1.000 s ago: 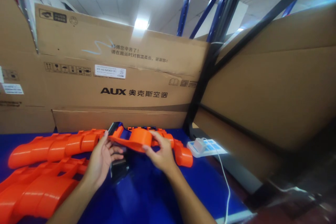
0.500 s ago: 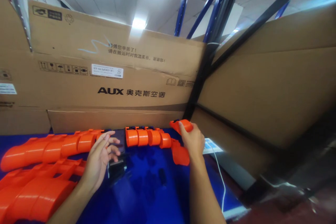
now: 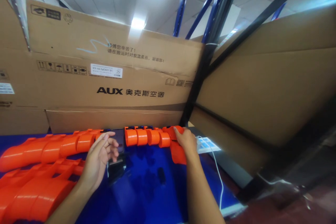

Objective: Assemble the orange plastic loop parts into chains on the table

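Note:
My right hand point(image 3: 187, 142) grips a curved orange plastic piece point(image 3: 171, 132) at the right end of a row of similar orange pieces point(image 3: 142, 137). Just below it lies another orange piece point(image 3: 178, 154), partly hidden by my wrist. My left hand point(image 3: 98, 162) hovers with loosely bent, parted fingers and holds nothing. Behind those fingers is a dark phone-like slab point(image 3: 120, 136), and beneath them a blurry black object point(image 3: 117, 169). To the left run a long row of overlapping orange pieces point(image 3: 52, 147) and larger orange pieces point(image 3: 39, 196).
A blue surface point(image 3: 141, 189) bears a small dark item point(image 3: 161, 175). Cardboard panels point(image 3: 147, 112) wall the back and right, beside a black rack post point(image 3: 195, 91). A white cable point(image 3: 222, 182) trails from a white power strip point(image 3: 207, 144).
My right hand has lowered the orange piece and brought it leftward, against the right end of the row. My left hand has stayed nearly in place.

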A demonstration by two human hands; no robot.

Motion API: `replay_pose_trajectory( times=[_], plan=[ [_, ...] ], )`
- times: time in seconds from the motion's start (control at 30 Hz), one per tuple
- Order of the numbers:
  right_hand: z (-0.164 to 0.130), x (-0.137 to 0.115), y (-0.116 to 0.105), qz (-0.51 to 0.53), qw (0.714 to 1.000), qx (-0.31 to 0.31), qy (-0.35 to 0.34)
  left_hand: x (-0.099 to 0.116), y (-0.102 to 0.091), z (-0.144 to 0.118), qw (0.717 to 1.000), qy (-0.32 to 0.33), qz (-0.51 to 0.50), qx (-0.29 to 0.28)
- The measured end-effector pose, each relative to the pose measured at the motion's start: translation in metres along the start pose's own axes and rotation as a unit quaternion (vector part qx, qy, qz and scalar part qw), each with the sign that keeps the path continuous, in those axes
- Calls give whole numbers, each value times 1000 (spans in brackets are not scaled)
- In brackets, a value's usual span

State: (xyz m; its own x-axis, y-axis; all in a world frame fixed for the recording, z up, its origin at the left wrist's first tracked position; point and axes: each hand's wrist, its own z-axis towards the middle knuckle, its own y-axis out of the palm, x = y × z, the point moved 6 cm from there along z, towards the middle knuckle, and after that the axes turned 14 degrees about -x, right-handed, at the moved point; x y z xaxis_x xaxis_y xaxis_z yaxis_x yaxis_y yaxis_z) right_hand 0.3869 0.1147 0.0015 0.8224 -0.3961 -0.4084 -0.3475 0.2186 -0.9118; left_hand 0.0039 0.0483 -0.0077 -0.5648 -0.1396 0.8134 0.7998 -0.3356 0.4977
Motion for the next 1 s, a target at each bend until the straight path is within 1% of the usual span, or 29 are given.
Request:
replay_pose_trajectory(
  times=[0.17, 0.27, 0.33, 0.37, 0.43, 0.47, 0.57, 0.77, 0.83, 1.0],
  plan=[
    [-2, -1, 0, -11, 1000, -19, -9, 0, 0, 0, 1000, 4, 6, -4],
    [-10, -9, -4, -25, 999, -3, -35, -1, -2, 1, 1000, 5, 9, -2],
    [-18, -21, -3, -59, 994, 1, -96, -3, -4, 1, 1000, 3, 9, 2],
    [-22, -28, 0, -83, 987, -9, -135, -4, -5, 1, 1000, 1, 11, 5],
    [-31, -40, 11, -133, 970, -48, -198, -5, -7, 2, 1000, 0, 13, 9],
    [-35, -44, 17, -151, 963, -68, -211, -5, -8, 2, 1000, -1, 14, 10],
    [-40, -51, 27, -187, 956, -95, -207, -5, -9, 3, 1000, -3, 13, 11],
    [-41, -62, 32, -225, 951, -86, -195, -4, -9, 3, 1000, -4, 15, 10],
    [-43, -64, 31, -228, 948, -80, -205, -3, -9, 2, 1000, -4, 13, 10],
    [-51, -69, 26, -221, 939, -70, -255, 0, -10, 3, 1000, 3, 3, 4]
  ],
)
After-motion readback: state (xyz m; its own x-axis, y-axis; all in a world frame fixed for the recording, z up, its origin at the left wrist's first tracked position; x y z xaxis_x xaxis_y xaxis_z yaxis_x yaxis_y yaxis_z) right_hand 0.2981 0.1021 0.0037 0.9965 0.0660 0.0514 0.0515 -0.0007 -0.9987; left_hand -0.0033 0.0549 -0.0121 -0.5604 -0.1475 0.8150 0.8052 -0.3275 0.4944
